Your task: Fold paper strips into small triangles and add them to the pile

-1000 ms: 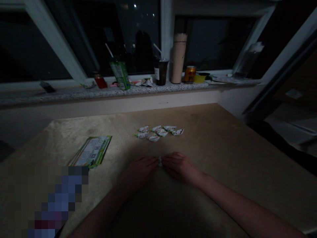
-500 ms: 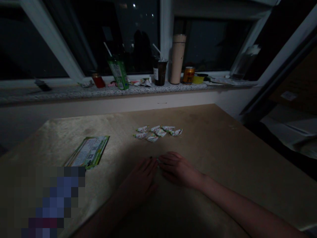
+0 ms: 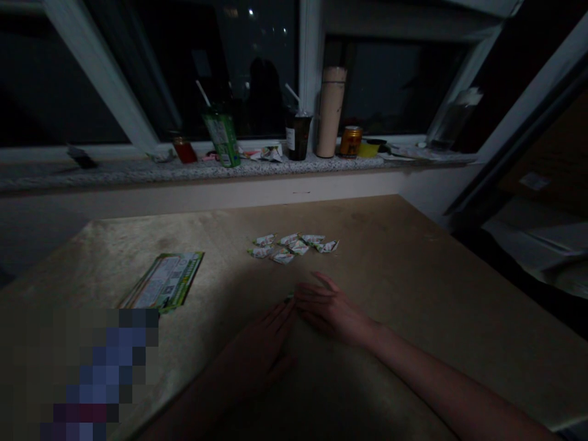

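The tan table [image 3: 427, 318] spreads under and around both hands, its far edge well beyond the fingertips, just short of the wall. From the right hand [image 3: 328, 309], its surface runs on rightward to a slanting side edge. The speckled sill [image 3: 151, 174] crosses behind, farther off than that far edge.

The right hand is loosely bent, one finger lifted; the left hand [image 3: 264, 337] lies palm down with its fingers stretched out. Their fingertips nearly meet, and whether either pinches anything I cannot tell.

Well to the left of the left hand lies a stack of printed sheets [image 3: 172, 282], green-bordered, with a pale panel of fine lines and dark square blocks; the words are too small to read.

On the sill beyond the hands stand a beige flask [image 3: 331, 113], a green cup [image 3: 223, 141] with pale print, a dark cup [image 3: 298, 141] with a white label, and a gold can [image 3: 351, 142] with dark lettering, all illegible.

Nearer, just beyond the fingertips, sit folded pieces [image 3: 299, 247] in a loose cluster, their print unreadable. The smallest, a greenish piece [image 3: 289, 297], shows at the left fingertips, mostly hidden.
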A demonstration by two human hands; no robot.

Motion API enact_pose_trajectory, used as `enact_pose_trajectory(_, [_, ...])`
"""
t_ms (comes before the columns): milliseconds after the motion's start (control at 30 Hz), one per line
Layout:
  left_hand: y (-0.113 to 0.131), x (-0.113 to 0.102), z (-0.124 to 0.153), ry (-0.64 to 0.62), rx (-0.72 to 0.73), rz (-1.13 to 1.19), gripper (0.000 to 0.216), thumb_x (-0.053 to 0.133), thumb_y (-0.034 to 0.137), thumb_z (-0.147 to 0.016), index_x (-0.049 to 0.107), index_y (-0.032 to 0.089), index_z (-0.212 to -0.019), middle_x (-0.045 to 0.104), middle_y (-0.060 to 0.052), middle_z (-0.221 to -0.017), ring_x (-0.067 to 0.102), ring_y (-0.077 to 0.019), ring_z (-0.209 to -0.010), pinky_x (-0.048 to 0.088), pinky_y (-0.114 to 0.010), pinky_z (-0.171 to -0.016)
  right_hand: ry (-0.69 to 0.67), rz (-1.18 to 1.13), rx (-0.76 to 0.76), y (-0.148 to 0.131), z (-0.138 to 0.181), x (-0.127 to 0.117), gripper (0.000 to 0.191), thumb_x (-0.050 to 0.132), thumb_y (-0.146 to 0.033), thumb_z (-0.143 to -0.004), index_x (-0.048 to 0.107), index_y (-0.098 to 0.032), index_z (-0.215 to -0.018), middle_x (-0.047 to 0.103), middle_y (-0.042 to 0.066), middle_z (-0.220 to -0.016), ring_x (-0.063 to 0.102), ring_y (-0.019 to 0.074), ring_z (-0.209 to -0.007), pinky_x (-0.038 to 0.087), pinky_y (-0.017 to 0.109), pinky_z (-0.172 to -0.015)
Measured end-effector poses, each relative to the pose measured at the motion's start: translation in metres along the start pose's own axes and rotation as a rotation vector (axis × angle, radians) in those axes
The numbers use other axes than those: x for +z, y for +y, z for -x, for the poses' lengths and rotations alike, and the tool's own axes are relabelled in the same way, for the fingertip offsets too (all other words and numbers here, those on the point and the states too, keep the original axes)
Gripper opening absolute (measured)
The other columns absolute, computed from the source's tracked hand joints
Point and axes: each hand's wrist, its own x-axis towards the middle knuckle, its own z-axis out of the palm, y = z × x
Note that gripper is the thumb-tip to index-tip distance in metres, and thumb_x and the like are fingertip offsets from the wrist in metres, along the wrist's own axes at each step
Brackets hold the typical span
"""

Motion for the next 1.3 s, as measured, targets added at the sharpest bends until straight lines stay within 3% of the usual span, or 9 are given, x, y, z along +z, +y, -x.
enact_pose_trajectory(200, [0.003, -0.004, 0.000, 0.013, -0.003, 0.042, 0.066, 0.047, 0.040, -0.089, 0.023, 0.014, -0.145, 0.029, -0.013, -0.149, 0.029, -0.0253, -0.135, 0.029, -0.041, -0.110, 0.014, 0.043, 0.025, -0.002, -0.004, 0.002, 0.030, 0.043, -0.022, -0.094, 0.056, -0.020, -0.122, 0.062, 0.005, -0.123, 0.047, 0.0153, -0.124, 0.016, 0.045, -0.116])
enact_pose_trajectory(500, [0.013, -0.011, -0.007, -0.026, -0.063, -0.060, 0.062, 0.051, 0.040, -0.086, 0.036, 0.012, -0.139, 0.040, -0.015, -0.143, 0.037, -0.0270, -0.131, 0.033, -0.042, -0.107, -0.012, 0.035, 0.047, 0.001, -0.005, 0.001, 0.031, 0.044, -0.030, -0.095, 0.055, -0.024, -0.124, 0.062, 0.002, -0.124, 0.045, 0.0172, -0.127, 0.002, 0.052, -0.115])
enact_pose_trajectory(667, [0.008, -0.005, -0.002, -0.090, -0.137, -0.094, 0.087, 0.063, 0.057, -0.074, 0.030, 0.014, -0.143, 0.028, -0.017, -0.148, 0.030, -0.0327, -0.134, 0.034, -0.046, -0.105, -0.008, 0.056, 0.041, -0.002, -0.006, 0.000, 0.032, 0.043, -0.032, -0.096, 0.054, -0.025, -0.125, 0.062, 0.001, -0.124, 0.042, 0.0197, -0.129, -0.002, 0.055, -0.114])
enact_pose_trajectory(767, [0.004, -0.006, 0.000, -0.096, -0.121, -0.066, 0.095, 0.064, 0.063, -0.069, 0.028, 0.017, -0.144, 0.024, -0.015, -0.150, 0.023, -0.0318, -0.137, 0.027, -0.047, -0.109, -0.012, 0.152, -0.003, -0.007, -0.007, 0.001, 0.034, 0.043, -0.033, -0.095, 0.056, -0.021, -0.123, 0.062, 0.003, -0.122, 0.039, 0.0217, -0.131, 0.000, 0.054, -0.115])
enact_pose_trajectory(1000, [0.005, -0.015, -0.002, -0.148, -0.117, -0.053, 0.102, 0.069, 0.064, -0.063, 0.029, 0.016, -0.144, 0.026, -0.016, -0.149, 0.024, -0.0331, -0.136, 0.021, -0.050, -0.111, -0.006, 0.229, -0.006, -0.011, -0.001, 0.005, 0.035, 0.045, -0.033, -0.094, 0.054, -0.020, -0.125, 0.059, 0.004, -0.127, 0.036, 0.0226, -0.133, 0.005, 0.053, -0.116])
enact_pose_trajectory(1300, [0.011, -0.015, -0.007, -0.126, -0.069, -0.100, 0.102, 0.067, 0.066, -0.064, 0.032, 0.010, -0.142, 0.031, -0.021, -0.146, 0.026, -0.0355, -0.135, 0.020, -0.052, -0.110, 0.105, 0.205, -0.039, -0.012, 0.000, 0.007, 0.023, 0.050, -0.026, -0.091, 0.063, -0.023, -0.110, 0.070, 0.002, -0.108, 0.052, 0.0200, -0.120, 0.013, 0.054, -0.114])
